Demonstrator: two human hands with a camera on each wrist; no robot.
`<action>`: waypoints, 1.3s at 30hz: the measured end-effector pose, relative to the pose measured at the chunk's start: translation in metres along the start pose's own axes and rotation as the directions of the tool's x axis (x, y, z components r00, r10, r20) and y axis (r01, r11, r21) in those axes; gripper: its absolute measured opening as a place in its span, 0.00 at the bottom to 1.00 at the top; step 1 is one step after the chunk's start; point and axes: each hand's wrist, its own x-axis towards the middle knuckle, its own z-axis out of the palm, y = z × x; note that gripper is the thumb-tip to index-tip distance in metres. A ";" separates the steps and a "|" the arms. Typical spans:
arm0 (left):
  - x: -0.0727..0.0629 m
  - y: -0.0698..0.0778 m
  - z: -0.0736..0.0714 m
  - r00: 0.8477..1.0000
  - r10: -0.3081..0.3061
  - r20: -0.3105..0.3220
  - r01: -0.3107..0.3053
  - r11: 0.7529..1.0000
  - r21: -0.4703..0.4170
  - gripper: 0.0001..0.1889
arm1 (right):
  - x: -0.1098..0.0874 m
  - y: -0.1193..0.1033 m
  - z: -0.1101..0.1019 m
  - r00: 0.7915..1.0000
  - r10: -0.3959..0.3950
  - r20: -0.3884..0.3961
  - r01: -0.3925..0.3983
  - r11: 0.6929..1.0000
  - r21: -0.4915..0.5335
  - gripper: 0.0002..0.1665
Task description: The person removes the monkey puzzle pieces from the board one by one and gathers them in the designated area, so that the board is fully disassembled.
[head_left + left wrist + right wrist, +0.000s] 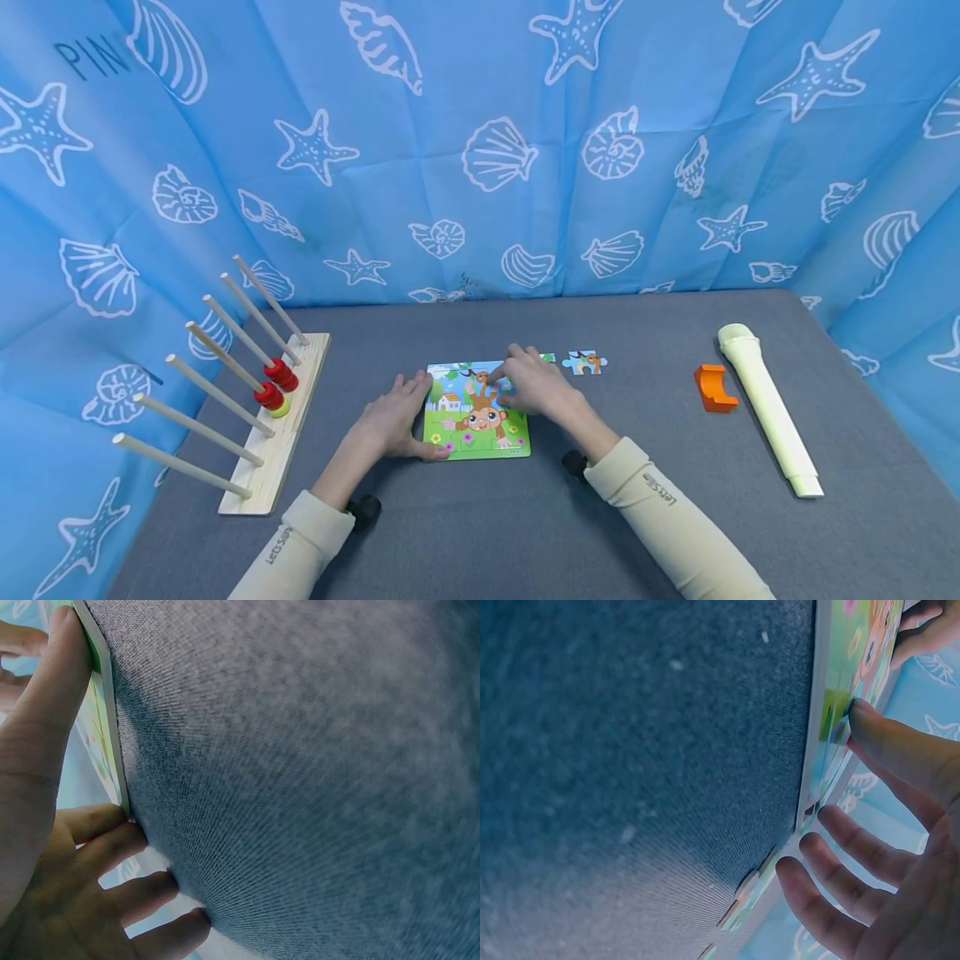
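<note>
The monkey puzzle (480, 421) lies mid-desk (480, 533), its left side steadied by the left hand (392, 421), thumb and fingers spread. The right hand's (528, 382) thumb and forefinger touch the upper right; whether they pinch anything, I can't tell. Probably 1 piece is being seated; next calls for pressing it flush before taking the loose piece (575, 361).

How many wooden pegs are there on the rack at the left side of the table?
7. The pegs stand in one row along the wooden base: three bare at the near end, then two carrying rings, then two bare at the far end. None seems hidden.
</note>
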 end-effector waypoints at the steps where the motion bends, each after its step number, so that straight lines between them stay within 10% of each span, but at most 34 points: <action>1: 0.000 0.000 0.000 1.000 -0.001 0.001 0.001 1.000 0.001 0.66 | 0.000 0.000 0.000 1.000 0.000 0.002 0.000 1.000 0.001 0.16; 26: 0.000 0.000 0.001 1.000 0.000 -0.003 0.000 1.000 0.003 0.66 | -0.002 -0.003 0.002 0.999 0.035 0.009 -0.035 0.999 0.022 0.13; 39: 0.000 0.000 0.001 1.000 0.000 -0.008 0.001 1.000 0.013 0.66 | 0.000 -0.002 0.003 1.000 0.030 -0.003 -0.029 0.999 0.036 0.39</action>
